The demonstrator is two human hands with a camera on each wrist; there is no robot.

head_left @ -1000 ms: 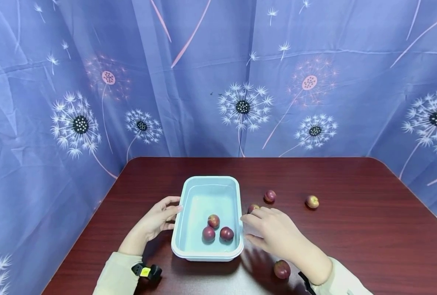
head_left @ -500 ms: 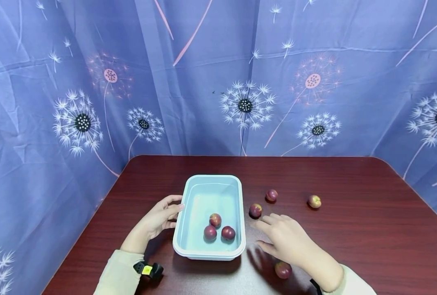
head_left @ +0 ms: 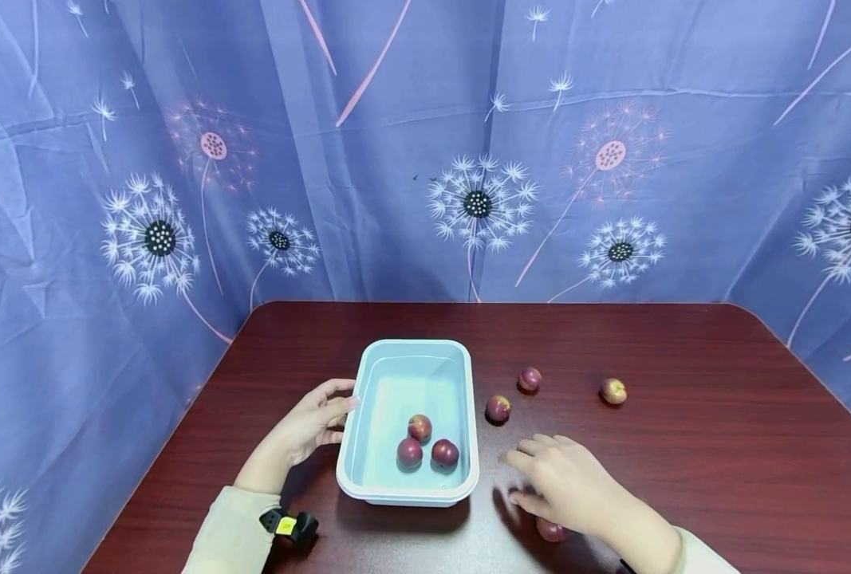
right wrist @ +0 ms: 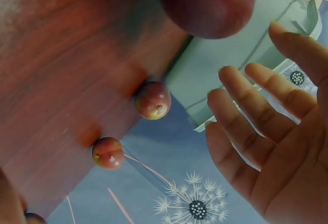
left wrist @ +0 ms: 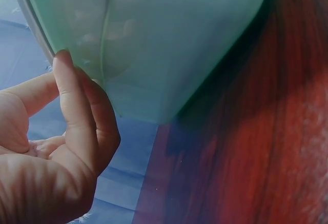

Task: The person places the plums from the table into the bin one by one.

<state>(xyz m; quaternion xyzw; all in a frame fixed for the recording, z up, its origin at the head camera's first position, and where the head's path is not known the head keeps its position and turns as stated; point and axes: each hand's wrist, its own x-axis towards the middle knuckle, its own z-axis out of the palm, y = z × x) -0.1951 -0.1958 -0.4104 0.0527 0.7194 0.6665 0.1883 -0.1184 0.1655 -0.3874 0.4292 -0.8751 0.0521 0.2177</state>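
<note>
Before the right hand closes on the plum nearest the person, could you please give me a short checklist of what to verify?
1. Right hand open, fingers relaxed over the table: ok.
2. Nearest plum within reach, just under the palm: ok, though partly hidden in the head view.
3. Left hand steadying the tub, fingertips on its left wall: ok.
4. Room in the tub beside the three plums already in it: ok.
5. Other loose plums lying apart from the right hand: ok.
6. Contact between the right hand and the nearest plum: cannot tell.

backdrop: my blue dandelion-print curtain [head_left: 396, 159] | my dark red wooden surface [head_left: 683, 478] | strap clip [head_left: 289, 526] beside my sleeve [head_left: 227, 534]
</note>
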